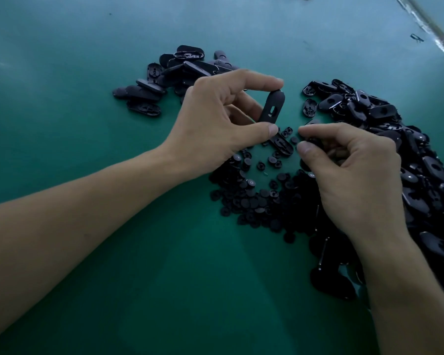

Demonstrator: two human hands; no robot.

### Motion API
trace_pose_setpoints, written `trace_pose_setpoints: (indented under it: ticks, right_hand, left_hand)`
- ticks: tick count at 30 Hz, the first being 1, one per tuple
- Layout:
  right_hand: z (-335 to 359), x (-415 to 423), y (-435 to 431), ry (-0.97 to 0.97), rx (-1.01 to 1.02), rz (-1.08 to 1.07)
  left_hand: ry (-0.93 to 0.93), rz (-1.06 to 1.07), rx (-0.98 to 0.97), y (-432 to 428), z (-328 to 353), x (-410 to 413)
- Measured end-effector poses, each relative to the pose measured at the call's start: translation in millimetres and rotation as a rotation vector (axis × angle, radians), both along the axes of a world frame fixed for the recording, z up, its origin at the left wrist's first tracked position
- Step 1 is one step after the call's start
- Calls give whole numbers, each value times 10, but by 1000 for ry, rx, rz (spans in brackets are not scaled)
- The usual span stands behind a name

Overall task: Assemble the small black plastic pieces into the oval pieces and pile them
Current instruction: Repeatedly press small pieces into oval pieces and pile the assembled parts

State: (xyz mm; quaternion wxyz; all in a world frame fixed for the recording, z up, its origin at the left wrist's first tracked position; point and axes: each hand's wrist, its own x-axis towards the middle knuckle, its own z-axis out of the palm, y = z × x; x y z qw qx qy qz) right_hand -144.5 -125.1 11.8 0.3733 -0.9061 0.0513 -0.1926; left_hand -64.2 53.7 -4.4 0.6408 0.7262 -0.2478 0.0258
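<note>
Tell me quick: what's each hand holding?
Left hand: pinches an oval piece by its ends.
Right hand: pinches a small black piece, mostly hidden.

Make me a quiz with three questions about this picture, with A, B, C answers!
1. Where is the upright oval piece? A. pinched by the left hand B. in a box C. on a forearm
2. The table is: A. red B. green C. white
3. The right hand: A. lies flat B. points C. pinches a small black piece
Answers: 1 A, forefinger and thumb grip its ends; 2 B, green surface all round; 3 C, thumb and forefinger close on it.
</note>
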Motion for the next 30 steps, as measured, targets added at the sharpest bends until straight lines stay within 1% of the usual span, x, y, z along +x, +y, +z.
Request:
trace_pose_setpoints:
  ticks: [8, 18, 26, 30]
  right_hand:
    - [4, -5, 32, -26, -3, -16]
    - [18, -16, 28, 31, -28, -31]
    - [21, -23, 29, 11, -29, -54]
    - [12, -25, 21, 29, -43, -39]
  left_hand:
    - [-17, 14, 19, 0, 1, -1]
    - [-17, 27, -2, -6, -1, 2]
    - [-40, 204, -135, -7, 11, 51]
    - [-80, 257, -136, 1, -12, 76]
